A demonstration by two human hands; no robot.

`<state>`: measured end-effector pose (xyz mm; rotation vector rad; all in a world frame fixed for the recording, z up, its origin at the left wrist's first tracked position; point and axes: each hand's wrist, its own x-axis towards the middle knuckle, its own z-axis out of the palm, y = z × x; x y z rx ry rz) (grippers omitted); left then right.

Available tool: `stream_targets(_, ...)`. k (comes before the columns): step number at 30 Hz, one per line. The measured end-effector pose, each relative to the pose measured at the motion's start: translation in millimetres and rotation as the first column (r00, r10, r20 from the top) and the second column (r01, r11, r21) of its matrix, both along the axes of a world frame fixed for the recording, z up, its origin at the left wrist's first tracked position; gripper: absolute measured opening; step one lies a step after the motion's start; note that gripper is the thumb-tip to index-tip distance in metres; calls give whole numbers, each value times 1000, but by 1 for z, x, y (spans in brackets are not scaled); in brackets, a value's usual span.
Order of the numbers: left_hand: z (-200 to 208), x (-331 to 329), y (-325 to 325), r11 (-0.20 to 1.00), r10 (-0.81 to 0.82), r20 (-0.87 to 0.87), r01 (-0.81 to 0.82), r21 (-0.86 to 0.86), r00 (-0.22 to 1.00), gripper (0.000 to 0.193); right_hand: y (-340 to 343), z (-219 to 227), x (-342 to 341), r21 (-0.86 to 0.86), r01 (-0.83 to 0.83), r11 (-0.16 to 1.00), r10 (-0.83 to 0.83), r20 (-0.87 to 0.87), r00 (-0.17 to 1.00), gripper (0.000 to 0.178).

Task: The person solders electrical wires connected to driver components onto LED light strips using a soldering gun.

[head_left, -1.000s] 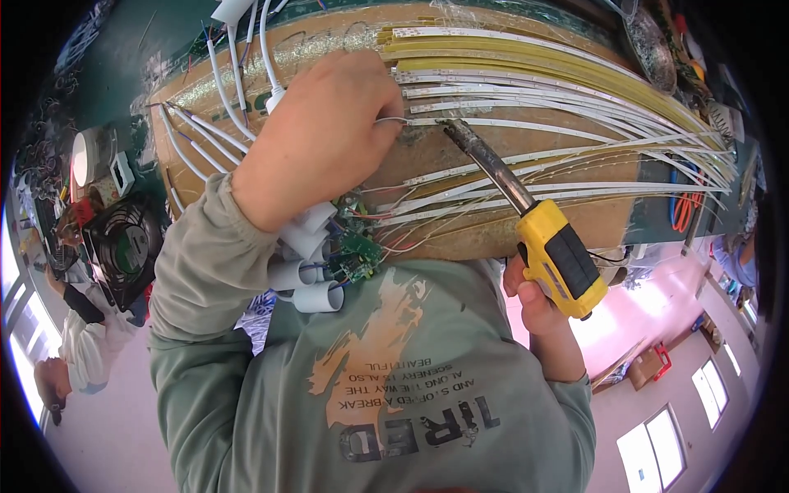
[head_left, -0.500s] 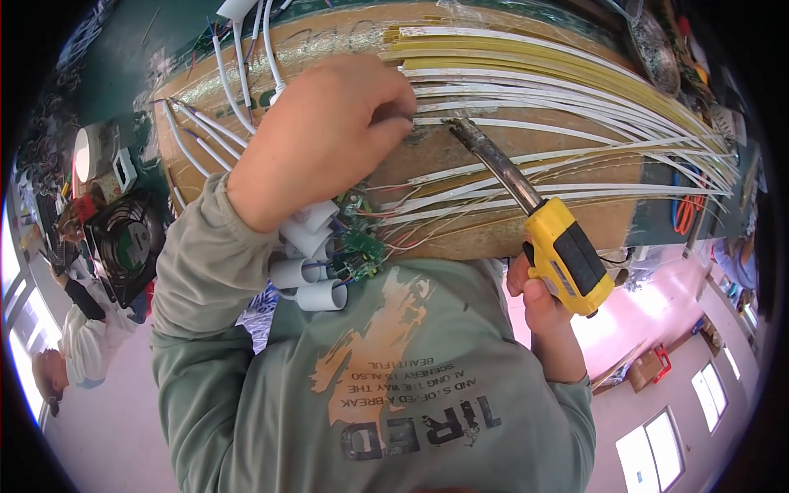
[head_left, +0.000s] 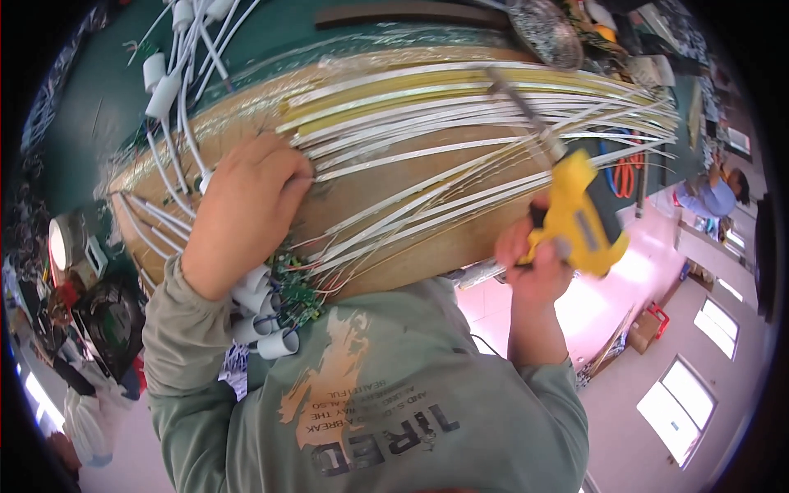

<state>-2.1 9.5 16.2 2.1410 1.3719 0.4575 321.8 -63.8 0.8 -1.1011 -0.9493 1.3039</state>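
My right hand [head_left: 534, 267] grips a yellow and black pistol-shaped soldering gun [head_left: 582, 218], slightly blurred. Its long metal barrel points away over the far strips. My left hand [head_left: 242, 214] rests over the left part of the brown board, thumb and fingers pinched together at the left end of a thin white strip [head_left: 370, 164]; what lies between the fingertips is hidden. Just below that hand sit green circuit boards [head_left: 297, 296] with thin wires running to several strips. White tubular caps [head_left: 278, 343] are joined to these boards.
The brown board [head_left: 394, 263] lies on a green table [head_left: 271, 37]. White cables with caps [head_left: 164, 94] spread at the far left. A black fan [head_left: 107, 324] stands at the left edge. Orange-handled pliers [head_left: 625, 177] lie at right, near a round metal dish [head_left: 549, 37].
The soldering gun has moved away from my left fingertips, to the right and farther out. My left hand stays pinched at the strip ends. The whole view has shifted.
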Motion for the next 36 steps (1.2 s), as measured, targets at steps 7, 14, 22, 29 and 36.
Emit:
stream_targets(7,-1,0,-1,1000,-24,19,24,18,1000,8,82,13,42,-11,350,937,-349,65,935,39)
stream_targets(14,-2,1,-1,1000,-23,8,23,17,1000,7,85,5,45,-57,370,927,-356,172,919,23)
stream_targets(22,2,1,-1,1000,19,20,-19,-2,1000,6,81,-1,51,-68,399,915,-392,92,915,23)
stream_targets(29,3,1,-1,999,42,16,-41,-13,999,8,80,8,53,-67,290,955,-285,64,956,33)
stream_targets(36,0,2,-1,999,23,34,-24,30,999,6,85,11,59,-148,271,951,-295,-181,938,36)
